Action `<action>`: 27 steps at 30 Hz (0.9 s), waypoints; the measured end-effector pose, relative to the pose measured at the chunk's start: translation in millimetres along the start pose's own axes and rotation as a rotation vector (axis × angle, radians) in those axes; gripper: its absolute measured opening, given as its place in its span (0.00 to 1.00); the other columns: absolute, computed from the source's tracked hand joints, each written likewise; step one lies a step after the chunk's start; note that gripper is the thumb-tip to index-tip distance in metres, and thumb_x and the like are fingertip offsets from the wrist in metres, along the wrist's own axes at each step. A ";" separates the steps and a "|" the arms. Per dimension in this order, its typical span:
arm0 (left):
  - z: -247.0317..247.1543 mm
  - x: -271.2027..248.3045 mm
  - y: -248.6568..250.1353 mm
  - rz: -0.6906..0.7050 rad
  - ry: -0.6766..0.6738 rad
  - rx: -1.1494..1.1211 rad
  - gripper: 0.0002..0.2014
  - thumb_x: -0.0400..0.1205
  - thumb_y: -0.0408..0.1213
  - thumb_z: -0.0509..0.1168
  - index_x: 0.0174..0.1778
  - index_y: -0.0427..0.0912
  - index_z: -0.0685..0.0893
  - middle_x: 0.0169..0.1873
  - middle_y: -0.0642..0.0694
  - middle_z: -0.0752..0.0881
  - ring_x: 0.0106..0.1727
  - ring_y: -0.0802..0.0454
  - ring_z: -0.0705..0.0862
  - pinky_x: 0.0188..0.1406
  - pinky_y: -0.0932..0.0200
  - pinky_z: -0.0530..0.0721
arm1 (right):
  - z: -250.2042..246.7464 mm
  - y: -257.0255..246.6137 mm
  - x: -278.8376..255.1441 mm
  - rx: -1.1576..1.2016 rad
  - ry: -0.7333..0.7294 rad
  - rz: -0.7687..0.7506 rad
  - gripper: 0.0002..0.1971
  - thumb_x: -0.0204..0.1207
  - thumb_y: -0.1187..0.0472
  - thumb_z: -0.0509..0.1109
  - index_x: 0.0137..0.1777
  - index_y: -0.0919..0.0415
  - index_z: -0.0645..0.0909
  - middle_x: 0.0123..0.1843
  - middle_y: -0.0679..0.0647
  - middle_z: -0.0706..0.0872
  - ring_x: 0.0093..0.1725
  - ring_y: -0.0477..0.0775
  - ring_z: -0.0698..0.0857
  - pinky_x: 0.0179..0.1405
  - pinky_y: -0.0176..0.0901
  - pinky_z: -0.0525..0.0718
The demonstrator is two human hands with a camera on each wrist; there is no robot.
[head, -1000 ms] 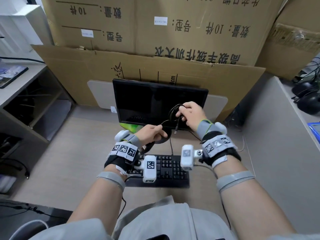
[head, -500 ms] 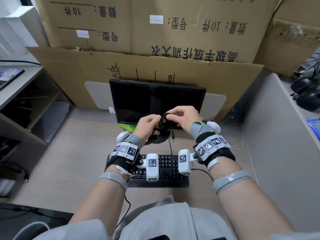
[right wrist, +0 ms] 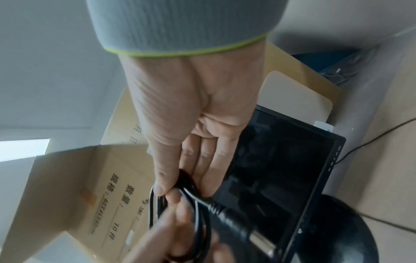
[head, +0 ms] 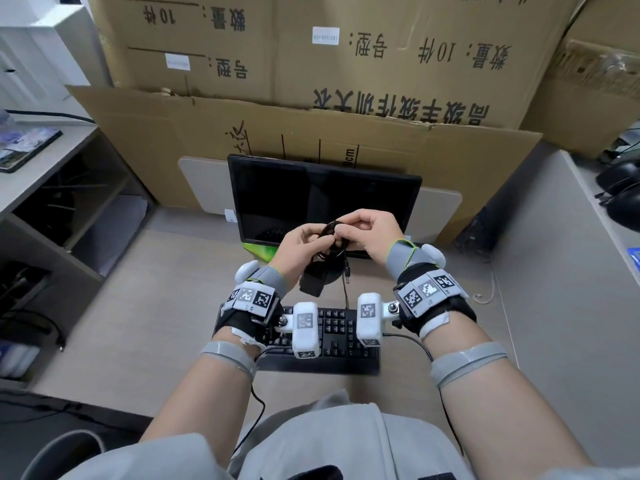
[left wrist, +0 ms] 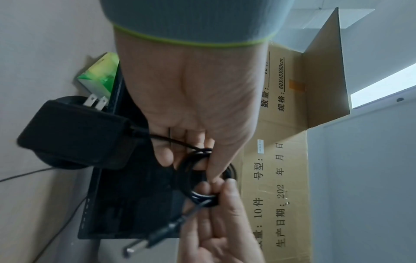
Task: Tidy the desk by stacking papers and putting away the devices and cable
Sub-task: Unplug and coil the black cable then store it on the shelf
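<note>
A black cable (head: pixel 330 233) is wound into a small coil and held in the air in front of the monitor. My left hand (head: pixel 313 237) pinches the coil from the left, and my right hand (head: pixel 346 230) pinches it from the right. The cable's black power adapter (head: pixel 313 284) hangs under my left hand, and its barrel plug (head: pixel 347 276) dangles below the coil. In the left wrist view the adapter (left wrist: pixel 74 135) shows its two metal prongs, and my left hand (left wrist: pixel 191 167) grips the loops. The right wrist view has my right hand (right wrist: pixel 182 186) holding the coil (right wrist: pixel 202 222) between thumb and fingers.
A dark monitor (head: pixel 325 199) stands behind the hands and a black keyboard (head: pixel 332 337) lies under the wrists. Large cardboard boxes (head: pixel 346 81) fill the back. A green packet (head: pixel 261 251) lies at the monitor's foot. A grey partition (head: pixel 554 271) is on the right, shelves (head: pixel 69 209) on the left.
Both hands have come together. My left hand rose from the desk to the coil, and my right hand shifted left. The loose loop is now a tight coil between them.
</note>
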State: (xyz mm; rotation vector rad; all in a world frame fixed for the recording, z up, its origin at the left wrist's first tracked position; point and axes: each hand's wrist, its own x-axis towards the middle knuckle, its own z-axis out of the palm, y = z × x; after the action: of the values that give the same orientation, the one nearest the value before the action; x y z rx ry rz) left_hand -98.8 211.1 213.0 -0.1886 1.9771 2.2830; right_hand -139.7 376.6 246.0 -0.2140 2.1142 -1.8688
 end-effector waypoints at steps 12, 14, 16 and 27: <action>5.0 -4.2 3.8 0.015 0.090 -0.041 0.05 0.85 0.32 0.66 0.49 0.38 0.87 0.42 0.42 0.92 0.47 0.50 0.92 0.51 0.54 0.89 | -0.1 -4.9 1.8 -0.098 0.102 -0.057 0.07 0.72 0.66 0.78 0.50 0.64 0.89 0.43 0.59 0.92 0.42 0.48 0.89 0.43 0.39 0.87; 5.1 -3.1 7.6 0.004 0.106 -0.046 0.04 0.85 0.32 0.67 0.49 0.38 0.88 0.41 0.42 0.93 0.46 0.49 0.92 0.52 0.50 0.90 | -0.3 -0.2 2.5 -0.148 0.118 -0.045 0.07 0.71 0.65 0.79 0.49 0.60 0.90 0.42 0.57 0.93 0.41 0.47 0.89 0.43 0.41 0.88; 4.7 -3.6 11.9 0.009 0.123 -0.003 0.04 0.84 0.31 0.68 0.50 0.37 0.88 0.42 0.39 0.92 0.47 0.47 0.91 0.56 0.45 0.90 | -1.3 2.8 4.5 -0.226 0.138 -0.039 0.07 0.70 0.63 0.79 0.48 0.55 0.91 0.41 0.54 0.93 0.40 0.46 0.89 0.45 0.44 0.91; -1.0 1.1 13.6 0.085 0.082 0.242 0.07 0.84 0.33 0.68 0.51 0.39 0.91 0.35 0.44 0.89 0.41 0.50 0.87 0.57 0.41 0.89 | -0.6 1.1 2.0 -0.244 0.107 0.029 0.11 0.69 0.62 0.80 0.51 0.51 0.91 0.40 0.54 0.93 0.38 0.48 0.90 0.42 0.40 0.90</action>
State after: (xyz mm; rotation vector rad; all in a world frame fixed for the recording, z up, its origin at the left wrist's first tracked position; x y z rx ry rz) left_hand -102.1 208.2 225.9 -0.1809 2.3226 2.0893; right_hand -141.6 376.6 244.7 -0.1385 2.4035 -1.6374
